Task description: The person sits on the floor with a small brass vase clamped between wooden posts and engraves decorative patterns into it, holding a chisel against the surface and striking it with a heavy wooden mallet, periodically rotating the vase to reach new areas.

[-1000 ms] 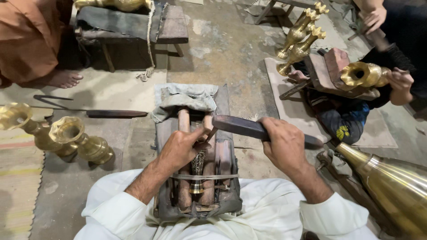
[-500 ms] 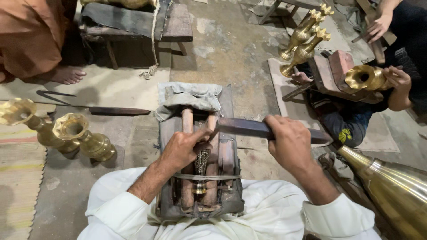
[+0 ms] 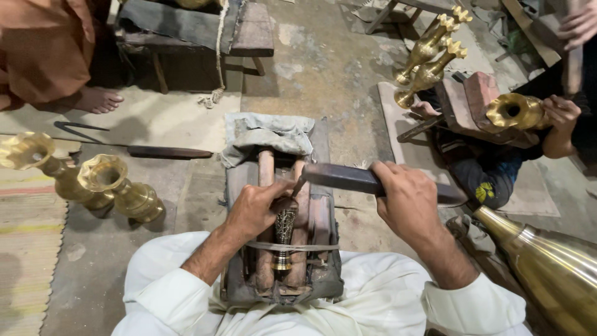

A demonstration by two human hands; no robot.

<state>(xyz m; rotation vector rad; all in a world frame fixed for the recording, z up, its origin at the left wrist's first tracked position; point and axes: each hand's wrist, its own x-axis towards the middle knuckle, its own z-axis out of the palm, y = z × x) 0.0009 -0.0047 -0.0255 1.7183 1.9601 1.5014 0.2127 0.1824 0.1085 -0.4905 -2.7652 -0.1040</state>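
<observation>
My left hand (image 3: 255, 208) pinches a thin chisel-like tool against a dark engraved brass piece (image 3: 285, 229) that lies strapped between two wooden bars (image 3: 266, 169) on a worn block (image 3: 323, 211) between my knees. My right hand (image 3: 407, 202) grips a flat dark metal bar (image 3: 339, 177), used as a hammer, whose left end hovers just right of the tool tip. A grey cloth (image 3: 267, 134) covers the block's far end.
Two brass vases (image 3: 118, 190) stand on the floor at left beside a striped mat (image 3: 25, 249). A long dark tool (image 3: 168, 152) lies behind them. A large brass vessel (image 3: 547, 267) lies at right. Another person (image 3: 559, 118) holds a brass piece (image 3: 513, 111); a wooden bench (image 3: 249, 34) stands behind.
The metal bar in my right hand has shifted slightly along the block. My left hand stays on the tool and brass piece.
</observation>
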